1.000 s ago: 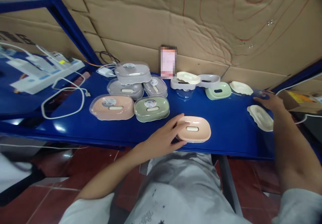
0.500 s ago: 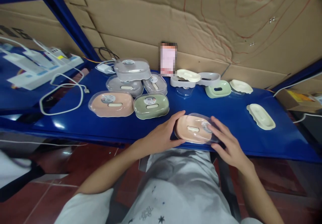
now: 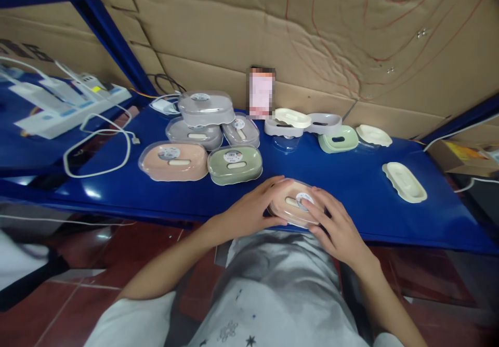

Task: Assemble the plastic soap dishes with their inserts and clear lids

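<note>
A peach soap box with a clear lid and a round sticker lies at the table's front edge between my hands. My left hand grips its left end, thumb on the near side and fingers on the far side. Around the right end curls my right hand, with a finger on the sticker. The lid sits over the peach base; whether it is fully seated I cannot tell. Just beyond to the left are a green lidded soap box and another peach lidded one.
Grey lidded soap boxes are stacked at the back left. Loose grey, green and cream parts stand at the back right, with a cream tray at far right. A phone leans on the cardboard; a power strip lies left.
My right hand has moved left, bringing the clear lid over the peach base, where before it stuck out to the right. My left hand stays at the left end.
</note>
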Demonstrator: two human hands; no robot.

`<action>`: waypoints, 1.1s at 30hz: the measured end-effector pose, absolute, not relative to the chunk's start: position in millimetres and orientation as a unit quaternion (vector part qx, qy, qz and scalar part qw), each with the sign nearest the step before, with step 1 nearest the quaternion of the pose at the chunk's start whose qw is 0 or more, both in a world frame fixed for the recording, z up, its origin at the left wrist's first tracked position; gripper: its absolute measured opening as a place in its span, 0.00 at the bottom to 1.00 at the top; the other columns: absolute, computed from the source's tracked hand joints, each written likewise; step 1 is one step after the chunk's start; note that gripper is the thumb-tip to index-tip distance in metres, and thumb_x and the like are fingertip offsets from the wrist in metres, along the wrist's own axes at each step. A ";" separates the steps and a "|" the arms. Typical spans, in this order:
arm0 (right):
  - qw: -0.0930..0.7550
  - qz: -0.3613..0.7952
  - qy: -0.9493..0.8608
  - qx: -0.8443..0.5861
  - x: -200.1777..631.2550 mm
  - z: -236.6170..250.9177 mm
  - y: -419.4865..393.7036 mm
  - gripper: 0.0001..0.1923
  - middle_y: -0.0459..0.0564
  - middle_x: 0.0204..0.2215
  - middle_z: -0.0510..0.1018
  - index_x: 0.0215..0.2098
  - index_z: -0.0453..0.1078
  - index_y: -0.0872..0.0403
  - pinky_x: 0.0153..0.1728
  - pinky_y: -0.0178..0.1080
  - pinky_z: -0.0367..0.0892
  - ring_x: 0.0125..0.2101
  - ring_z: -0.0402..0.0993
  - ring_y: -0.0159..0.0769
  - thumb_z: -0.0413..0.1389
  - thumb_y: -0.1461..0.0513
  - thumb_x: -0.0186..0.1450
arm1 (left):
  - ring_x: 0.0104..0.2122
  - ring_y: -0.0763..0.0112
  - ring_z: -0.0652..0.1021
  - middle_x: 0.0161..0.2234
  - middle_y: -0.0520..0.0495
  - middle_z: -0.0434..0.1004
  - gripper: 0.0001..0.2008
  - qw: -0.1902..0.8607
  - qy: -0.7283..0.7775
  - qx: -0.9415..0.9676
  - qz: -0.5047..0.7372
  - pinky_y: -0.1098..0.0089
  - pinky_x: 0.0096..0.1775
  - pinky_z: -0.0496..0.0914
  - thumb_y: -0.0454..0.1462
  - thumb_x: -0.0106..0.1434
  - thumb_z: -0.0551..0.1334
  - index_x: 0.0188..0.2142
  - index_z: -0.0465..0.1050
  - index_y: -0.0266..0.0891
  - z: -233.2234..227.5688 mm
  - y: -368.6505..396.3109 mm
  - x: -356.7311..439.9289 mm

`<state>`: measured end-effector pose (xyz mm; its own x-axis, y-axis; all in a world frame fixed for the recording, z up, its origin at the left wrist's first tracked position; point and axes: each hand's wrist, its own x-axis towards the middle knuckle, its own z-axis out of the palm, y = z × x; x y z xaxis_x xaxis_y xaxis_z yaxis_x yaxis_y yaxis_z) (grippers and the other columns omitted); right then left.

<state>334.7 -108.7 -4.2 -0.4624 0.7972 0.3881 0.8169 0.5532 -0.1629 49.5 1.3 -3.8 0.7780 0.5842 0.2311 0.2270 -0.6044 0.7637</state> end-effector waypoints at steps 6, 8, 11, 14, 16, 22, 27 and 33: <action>0.221 -0.055 -0.855 -0.467 331.7 -7.6 -106.0 0.34 0.60 0.76 0.61 0.82 0.48 0.41 0.65 0.65 0.68 0.73 0.60 0.60 0.49 0.53 0.81 | 0.76 0.48 0.62 0.77 0.39 0.57 0.49 0.373 0.245 0.864 0.232 0.47 0.75 0.60 0.54 0.69 0.72 0.80 0.47 0.54 -4.7 0.0 49.4; 0.227 -0.062 -0.854 -0.464 331.1 -9.1 -106.3 0.33 0.60 0.75 0.62 0.82 0.48 0.41 0.64 0.65 0.68 0.73 0.61 0.61 0.48 0.52 0.81 | 0.76 0.49 0.62 0.77 0.40 0.57 0.49 0.374 0.246 0.864 0.233 0.49 0.75 0.60 0.52 0.69 0.73 0.79 0.48 0.53 -2.3 -1.2 48.7; 0.228 -0.058 -0.849 -0.474 329.8 -11.2 -108.4 0.33 0.59 0.75 0.62 0.82 0.49 0.39 0.64 0.65 0.68 0.72 0.62 0.61 0.48 0.51 0.81 | 0.76 0.50 0.63 0.76 0.43 0.59 0.46 0.376 0.245 0.862 0.237 0.53 0.75 0.61 0.49 0.70 0.73 0.79 0.50 0.54 0.7 -2.1 47.7; 0.228 -0.055 -0.843 -0.484 328.5 -11.9 -110.4 0.33 0.58 0.75 0.63 0.82 0.49 0.38 0.64 0.65 0.68 0.71 0.64 0.61 0.47 0.49 0.81 | 0.75 0.50 0.64 0.76 0.46 0.60 0.46 0.381 0.242 0.860 0.238 0.54 0.75 0.63 0.50 0.69 0.73 0.78 0.51 0.58 0.6 -1.3 47.7; 0.234 -0.061 -0.839 -0.487 327.8 -11.5 -110.9 0.33 0.58 0.74 0.65 0.81 0.50 0.37 0.63 0.65 0.68 0.70 0.66 0.61 0.46 0.47 0.81 | 0.75 0.49 0.65 0.76 0.45 0.60 0.48 0.382 0.239 0.862 0.233 0.52 0.74 0.64 0.51 0.68 0.74 0.78 0.50 0.58 -0.4 -0.5 48.1; 0.227 -0.078 -0.840 -0.487 324.5 -9.9 -112.2 0.35 0.59 0.73 0.66 0.82 0.47 0.37 0.62 0.63 0.68 0.70 0.65 0.61 0.48 0.48 0.81 | 0.75 0.50 0.64 0.76 0.43 0.60 0.47 0.378 0.239 0.865 0.227 0.53 0.74 0.64 0.49 0.69 0.74 0.78 0.50 0.54 1.2 -0.6 47.8; 0.227 -0.061 -0.840 -0.489 324.7 -10.3 -113.4 0.35 0.59 0.74 0.64 0.82 0.47 0.38 0.63 0.64 0.66 0.70 0.63 0.61 0.49 0.49 0.80 | 0.76 0.50 0.63 0.76 0.42 0.58 0.48 0.369 0.233 0.871 0.225 0.53 0.74 0.63 0.50 0.69 0.73 0.78 0.48 0.53 -1.1 -0.1 46.9; 0.232 -0.053 -0.837 -0.493 324.1 -7.3 -112.3 0.33 0.58 0.72 0.66 0.81 0.49 0.37 0.62 0.64 0.68 0.69 0.65 0.60 0.45 0.47 0.81 | 0.76 0.47 0.61 0.77 0.40 0.56 0.50 0.384 0.241 0.863 0.222 0.50 0.74 0.63 0.50 0.67 0.75 0.79 0.49 0.53 -0.1 0.1 47.6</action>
